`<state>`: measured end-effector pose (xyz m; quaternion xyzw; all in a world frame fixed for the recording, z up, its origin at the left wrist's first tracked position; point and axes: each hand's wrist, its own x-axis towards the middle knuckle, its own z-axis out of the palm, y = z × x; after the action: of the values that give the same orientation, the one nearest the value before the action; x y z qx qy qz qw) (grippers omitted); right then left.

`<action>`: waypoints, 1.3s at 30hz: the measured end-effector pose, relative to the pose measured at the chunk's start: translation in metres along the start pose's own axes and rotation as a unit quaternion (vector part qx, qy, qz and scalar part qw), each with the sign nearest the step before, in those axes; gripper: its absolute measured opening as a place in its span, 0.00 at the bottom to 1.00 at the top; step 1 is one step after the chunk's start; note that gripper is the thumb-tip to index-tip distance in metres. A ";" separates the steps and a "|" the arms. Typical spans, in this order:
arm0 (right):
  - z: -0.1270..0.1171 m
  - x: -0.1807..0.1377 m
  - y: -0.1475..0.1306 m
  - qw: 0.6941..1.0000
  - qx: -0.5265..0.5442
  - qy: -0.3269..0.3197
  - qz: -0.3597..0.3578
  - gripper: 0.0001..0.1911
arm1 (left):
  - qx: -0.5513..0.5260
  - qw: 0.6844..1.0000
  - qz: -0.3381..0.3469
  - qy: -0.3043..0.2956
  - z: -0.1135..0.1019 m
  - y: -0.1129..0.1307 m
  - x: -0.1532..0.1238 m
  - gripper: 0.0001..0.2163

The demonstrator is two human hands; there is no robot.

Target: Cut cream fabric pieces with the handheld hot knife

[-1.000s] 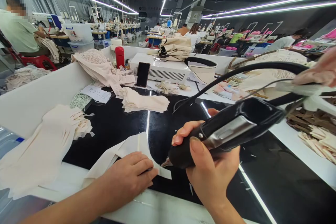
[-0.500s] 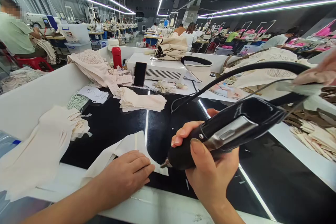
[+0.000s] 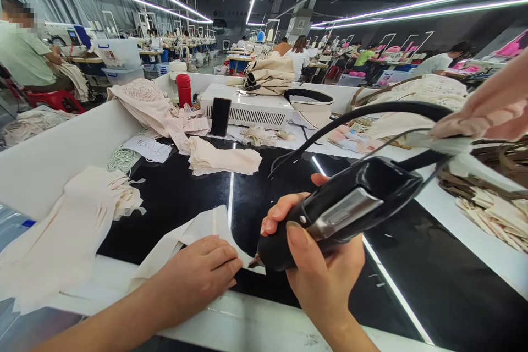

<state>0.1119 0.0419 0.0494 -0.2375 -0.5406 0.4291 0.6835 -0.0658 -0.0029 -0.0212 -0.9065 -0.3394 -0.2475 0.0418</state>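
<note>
My left hand (image 3: 202,272) lies palm down with its fingers stretched over a white fabric piece (image 3: 206,226), pressing it onto the black work surface (image 3: 416,264). In my right hand (image 3: 322,264) is a black corded handheld cutter (image 3: 338,209), gripped round its body with the thumb on the near side. The cutter's metal tip (image 3: 256,262) points left and meets the fabric's right end, just beside my left fingertips. Another person's hand (image 3: 482,113) reaches in from the right, at the cutter's cord (image 3: 371,111) and a pale strip of material around it.
Stacked cream fabric pieces (image 3: 223,157) lie beyond my hands, and a larger pile (image 3: 78,225) sits left. A phone (image 3: 220,116) leans against a vented white box (image 3: 243,104), near a red bottle (image 3: 183,90). Fabric bundles (image 3: 490,217) and brown straps line the right side.
My right hand has shifted slightly left with the cutter, its tip moving a little along the fabric's end. The other person's hand and the cord have also moved left. My left hand stays put.
</note>
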 end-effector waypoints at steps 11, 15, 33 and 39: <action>-0.011 -0.004 -0.005 0.999 -0.017 0.028 -0.001 0.25 | 0.003 1.000 0.003 -0.008 -0.003 0.002 0.001 0.07; -0.009 -0.002 -0.005 0.999 -0.031 0.024 -0.008 0.23 | -0.018 1.000 -0.012 -0.012 -0.008 -0.002 -0.001 0.08; -0.019 0.036 0.013 0.995 -0.062 0.067 -0.033 0.14 | -0.144 0.966 -0.168 -0.135 -0.033 -0.002 -0.001 0.11; -0.012 0.032 0.013 0.997 -0.060 0.040 -0.036 0.12 | -0.149 0.962 -0.156 -0.166 -0.034 -0.030 0.038 0.09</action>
<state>0.1208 0.0778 0.0526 -0.2753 -0.5462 0.3610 0.7040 -0.0743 0.0343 0.0240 -0.8668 -0.4380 -0.1450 -0.1893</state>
